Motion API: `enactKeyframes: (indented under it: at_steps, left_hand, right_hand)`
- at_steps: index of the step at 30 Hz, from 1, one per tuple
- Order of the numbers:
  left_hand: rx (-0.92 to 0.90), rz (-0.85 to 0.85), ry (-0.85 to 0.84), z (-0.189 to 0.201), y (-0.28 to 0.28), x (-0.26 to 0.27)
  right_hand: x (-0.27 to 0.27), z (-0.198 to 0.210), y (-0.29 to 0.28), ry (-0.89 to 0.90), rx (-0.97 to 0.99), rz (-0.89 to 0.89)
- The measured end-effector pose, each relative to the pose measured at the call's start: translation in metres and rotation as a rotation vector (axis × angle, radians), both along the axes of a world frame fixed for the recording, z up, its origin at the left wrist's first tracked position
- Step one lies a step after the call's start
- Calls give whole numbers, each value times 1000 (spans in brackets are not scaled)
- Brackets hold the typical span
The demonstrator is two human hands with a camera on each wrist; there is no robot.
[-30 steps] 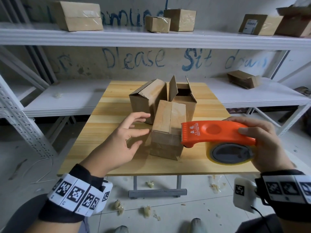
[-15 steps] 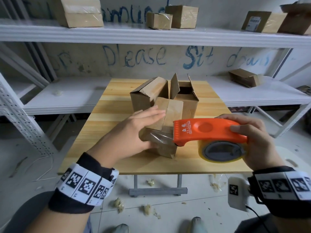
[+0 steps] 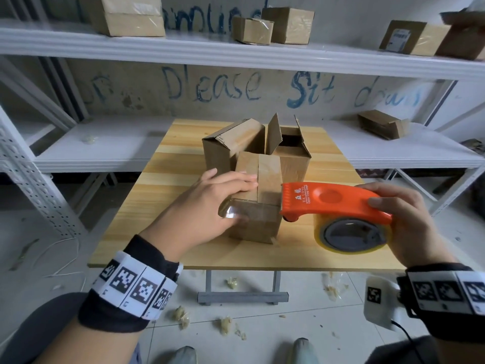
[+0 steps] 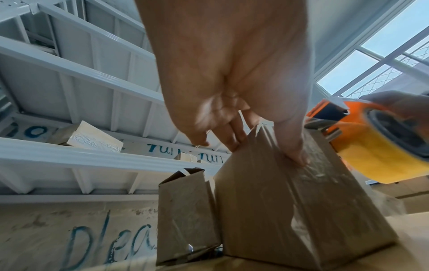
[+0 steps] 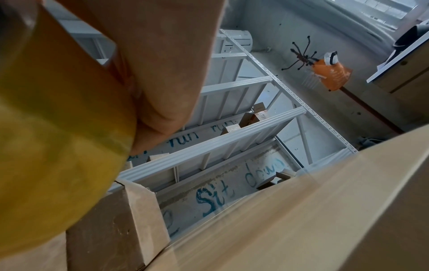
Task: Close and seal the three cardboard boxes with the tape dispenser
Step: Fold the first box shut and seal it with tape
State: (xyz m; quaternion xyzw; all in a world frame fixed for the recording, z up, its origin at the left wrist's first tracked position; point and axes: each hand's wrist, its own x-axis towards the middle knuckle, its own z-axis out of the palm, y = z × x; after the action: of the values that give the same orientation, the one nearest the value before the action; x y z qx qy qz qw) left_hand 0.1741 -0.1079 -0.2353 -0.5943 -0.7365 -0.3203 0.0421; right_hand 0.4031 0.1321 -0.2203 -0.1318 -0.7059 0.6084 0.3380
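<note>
Three brown cardboard boxes stand on the wooden table (image 3: 168,232). On the front box (image 3: 270,177), whose flaps lie shut, my left hand (image 3: 210,203) presses with straight fingers on the top, thumb on the near face over a strip of clear tape (image 3: 244,210). In the left wrist view the thumb (image 4: 294,150) presses the taped face of that box (image 4: 290,210). My right hand (image 3: 404,222) grips the orange tape dispenser (image 3: 333,203), its toothed end at the box's near right edge. Behind stand a box with half-folded flaps (image 3: 231,145) and an open box (image 3: 291,156).
White metal shelving (image 3: 236,52) behind the table holds several taped boxes, with another box (image 3: 380,124) on the lower right shelf. Scraps of crumpled tape (image 3: 181,315) lie on the floor. The table's near edge is just before my wrists.
My left hand came down onto the front box and flattened its flaps. The dispenser moved left to the box's near face, and tape now stretches across that face under my thumb.
</note>
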Motion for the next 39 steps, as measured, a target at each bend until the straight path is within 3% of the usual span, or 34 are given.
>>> enactKeyframes:
  at_steps: [8,18,28,39]
  left_hand:
    - [-26,53,81,-2,1,6]
    - [-32,53,64,-3,2,4]
    - [-49,62,40,-3,2,6]
    - [-73,64,-18,-1,-2,9]
  right_hand:
    - [9,0,3,-16,25,-1]
    - [18,-5,16,-28,33,26]
    - [22,-12,17,-160,276,-30]
    - [41,-9,24,-163,179,-74]
